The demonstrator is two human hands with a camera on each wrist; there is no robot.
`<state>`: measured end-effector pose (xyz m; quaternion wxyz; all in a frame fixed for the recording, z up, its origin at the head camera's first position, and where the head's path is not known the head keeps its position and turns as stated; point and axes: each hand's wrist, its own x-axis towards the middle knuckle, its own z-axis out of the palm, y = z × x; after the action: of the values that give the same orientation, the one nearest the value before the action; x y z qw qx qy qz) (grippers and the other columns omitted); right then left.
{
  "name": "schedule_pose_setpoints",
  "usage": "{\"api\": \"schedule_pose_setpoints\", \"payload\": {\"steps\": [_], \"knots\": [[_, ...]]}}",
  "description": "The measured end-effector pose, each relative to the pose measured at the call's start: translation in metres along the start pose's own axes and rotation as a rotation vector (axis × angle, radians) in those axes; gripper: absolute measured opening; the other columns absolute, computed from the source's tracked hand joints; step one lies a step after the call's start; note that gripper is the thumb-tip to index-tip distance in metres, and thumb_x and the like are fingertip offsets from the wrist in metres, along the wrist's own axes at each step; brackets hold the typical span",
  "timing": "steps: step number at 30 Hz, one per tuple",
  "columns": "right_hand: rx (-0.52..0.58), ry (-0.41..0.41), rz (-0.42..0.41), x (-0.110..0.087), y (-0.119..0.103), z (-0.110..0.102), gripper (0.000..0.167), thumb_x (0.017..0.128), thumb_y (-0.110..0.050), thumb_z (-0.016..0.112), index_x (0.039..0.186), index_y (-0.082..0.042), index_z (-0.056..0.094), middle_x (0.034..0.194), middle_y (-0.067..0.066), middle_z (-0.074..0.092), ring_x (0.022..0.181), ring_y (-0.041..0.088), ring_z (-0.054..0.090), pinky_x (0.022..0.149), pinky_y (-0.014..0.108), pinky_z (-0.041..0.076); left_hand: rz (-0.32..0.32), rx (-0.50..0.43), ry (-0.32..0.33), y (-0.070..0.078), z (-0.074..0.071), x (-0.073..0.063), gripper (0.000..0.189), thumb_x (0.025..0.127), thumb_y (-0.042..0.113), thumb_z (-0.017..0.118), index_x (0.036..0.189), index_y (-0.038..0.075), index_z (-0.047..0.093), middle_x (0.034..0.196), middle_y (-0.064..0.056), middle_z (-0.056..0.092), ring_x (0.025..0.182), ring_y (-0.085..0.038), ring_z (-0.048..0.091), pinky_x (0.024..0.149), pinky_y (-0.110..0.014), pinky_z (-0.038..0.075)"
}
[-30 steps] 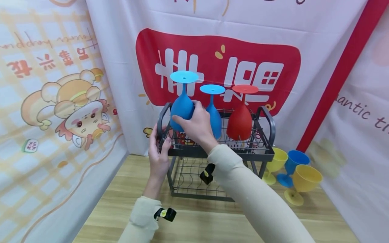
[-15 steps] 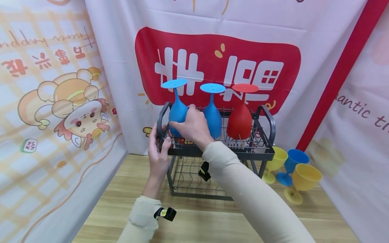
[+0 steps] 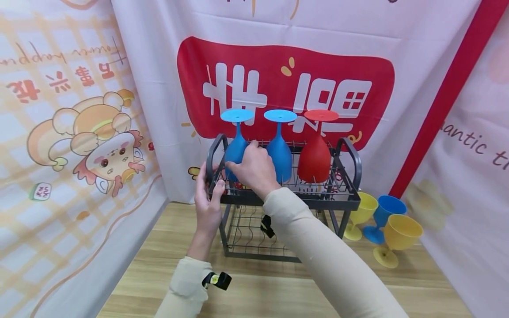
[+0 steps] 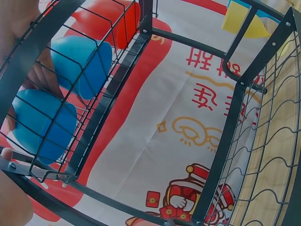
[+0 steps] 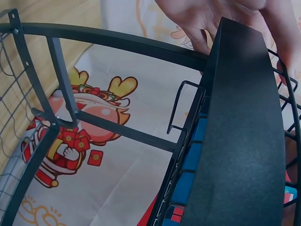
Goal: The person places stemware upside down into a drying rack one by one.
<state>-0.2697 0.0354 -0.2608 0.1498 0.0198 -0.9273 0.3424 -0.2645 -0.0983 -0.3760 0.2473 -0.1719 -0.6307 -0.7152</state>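
A black two-tier wire rack stands on the table. Several fingers of my left hand wrap its upper left corner, the thumb in front. On the top tier, my right hand holds the leftmost blue goblet by its bowl, which is upside down with its foot up. The hand hides part of that bowl. Right beside it stand a second inverted blue goblet and an inverted red goblet. From below, the left wrist view shows the held blue goblet inside the wire basket.
Right of the rack, a light yellow goblet, a darker blue goblet and an orange-yellow goblet stand upright on the wooden table. Printed cloth hangs behind and at both sides. The rack's looped end handles rise above the tier.
The leftmost blue goblet has come down into the top tier with my right hand; it leaned left midway and now stands nearly upright. My left hand has stayed on the rack corner.
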Motion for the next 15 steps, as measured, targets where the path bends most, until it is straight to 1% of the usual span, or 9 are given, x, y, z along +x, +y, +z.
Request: {"api": "schedule_pose_setpoints", "payload": {"steps": [3, 7, 12, 15], "knots": [[0.008, 0.014, -0.004, -0.001, 0.001, 0.000, 0.074, 0.091, -0.046, 0.082, 0.145, -0.009, 0.048, 0.129, 0.011, 0.072, 0.108, 0.033, 0.076, 0.103, 0.062, 0.058, 0.004, -0.002, 0.003, 0.000, 0.000, 0.000, 0.062, 0.109, 0.019, 0.055, 0.166, 0.026, 0.032, 0.159, -0.005, 0.051, 0.140, -0.018, 0.055, 0.111, -0.018, 0.051], [0.039, 0.055, -0.022, -0.004, 0.004, -0.004, 0.073, 0.090, -0.048, 0.082, 0.143, -0.008, 0.050, 0.129, 0.012, 0.072, 0.109, 0.034, 0.076, 0.101, 0.060, 0.060, 0.001, -0.005, 0.005, -0.001, 0.001, 0.000, 0.061, 0.109, 0.019, 0.055, 0.166, 0.027, 0.032, 0.161, -0.010, 0.049, 0.139, -0.019, 0.056, 0.110, -0.018, 0.051], [0.101, 0.113, -0.062, -0.013, 0.010, -0.015, 0.074, 0.091, -0.048, 0.081, 0.145, -0.007, 0.051, 0.132, 0.013, 0.072, 0.112, 0.034, 0.075, 0.095, 0.056, 0.063, -0.009, -0.003, 0.004, 0.000, 0.002, 0.000, 0.061, 0.110, 0.021, 0.055, 0.165, 0.029, 0.032, 0.160, -0.006, 0.050, 0.140, -0.019, 0.057, 0.111, -0.018, 0.051], [0.141, 0.138, -0.127, -0.021, 0.018, -0.026, 0.071, 0.092, -0.045, 0.080, 0.146, -0.007, 0.053, 0.129, 0.012, 0.073, 0.110, 0.031, 0.075, 0.091, 0.050, 0.065, -0.008, 0.002, 0.008, 0.000, 0.002, 0.000, 0.061, 0.110, 0.021, 0.055, 0.165, 0.028, 0.032, 0.160, -0.005, 0.051, 0.140, -0.019, 0.057, 0.110, -0.018, 0.051]]}}
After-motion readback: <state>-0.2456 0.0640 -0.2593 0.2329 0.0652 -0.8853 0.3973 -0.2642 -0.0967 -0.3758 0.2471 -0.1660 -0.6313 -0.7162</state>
